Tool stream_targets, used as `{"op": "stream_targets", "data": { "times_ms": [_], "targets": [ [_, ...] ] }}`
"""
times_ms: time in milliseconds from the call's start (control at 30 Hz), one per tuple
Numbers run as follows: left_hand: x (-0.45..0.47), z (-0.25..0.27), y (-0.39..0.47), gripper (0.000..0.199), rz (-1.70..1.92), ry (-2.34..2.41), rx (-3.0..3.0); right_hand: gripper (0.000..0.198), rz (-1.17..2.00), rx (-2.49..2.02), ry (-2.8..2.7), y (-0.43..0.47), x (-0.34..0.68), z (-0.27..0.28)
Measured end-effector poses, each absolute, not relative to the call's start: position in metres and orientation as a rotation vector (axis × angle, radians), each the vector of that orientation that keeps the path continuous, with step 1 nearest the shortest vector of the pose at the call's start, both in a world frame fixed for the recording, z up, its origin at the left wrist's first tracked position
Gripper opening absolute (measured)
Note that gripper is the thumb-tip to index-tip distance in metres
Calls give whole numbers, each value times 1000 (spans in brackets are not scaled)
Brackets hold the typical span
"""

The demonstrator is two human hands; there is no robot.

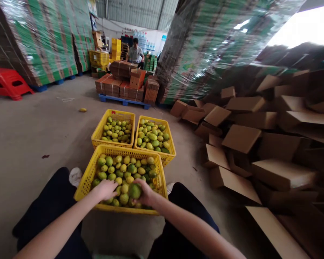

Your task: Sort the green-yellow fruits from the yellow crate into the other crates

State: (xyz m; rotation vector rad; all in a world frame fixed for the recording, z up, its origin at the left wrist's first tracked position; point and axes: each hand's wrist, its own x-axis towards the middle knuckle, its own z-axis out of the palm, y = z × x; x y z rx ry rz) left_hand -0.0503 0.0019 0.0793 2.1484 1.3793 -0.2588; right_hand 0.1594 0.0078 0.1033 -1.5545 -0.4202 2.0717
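Note:
In front of me a large yellow plastic crate (89, 172) holds many green and yellow lemons (123, 168). My right hand (145, 192) grips a large green lemon (135, 191) just over the fruit, in the right half of the crate. To its left, my left hand (107, 189) reaches down onto the lemons with its back turned up. Its fingertips are partly hidden among the fruit, so whether they grip one cannot be made out.
Two more yellow crates, left (97, 135) and right (172, 147), hold lemons just beyond. One lemon (82, 109) lies on the floor. Cardboard boxes (241, 138) are heaped at right. Flattened cartons (129, 90) sit on a blue pallet (124, 101); a person (135, 54) is behind. A red stool (9, 81) stands left.

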Motion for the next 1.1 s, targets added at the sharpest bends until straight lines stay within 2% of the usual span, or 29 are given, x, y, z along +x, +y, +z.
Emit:
{"op": "stream_targets", "data": {
  "times_ms": [167, 267, 367, 500, 633, 833, 1100],
  "targets": [
    [-59, 73, 3, 33, -228, 1457, 2106, 28, 1593, -1403, -529, 128, 213, 174],
    [-61, 74, 1, 26, -250, 1453, 2089, 19, 1434, -1388, -501, 166, 241, 193],
    [-59, 79, 1, 27, -242, 1440, 2113, 9, 1490, -1430, -515, 148, 247, 176],
    [-52, 84, 2, 32, -287, 1417, 2135, 7, 1696, -1515, -560, 90, 230, 132],
    [-46, 85, 0, 34, -368, 1391, 2153, 14, 1729, -1479, -607, 64, 217, 115],
    [-47, 75, 1, 32, -437, 1383, 2149, 24, 1683, -1352, -648, 63, 224, 121],
    [-51, 24, 19, 30, -596, 1455, 2048, 39, 1688, -1290, -649, 54, 238, 120]
  ]
}}
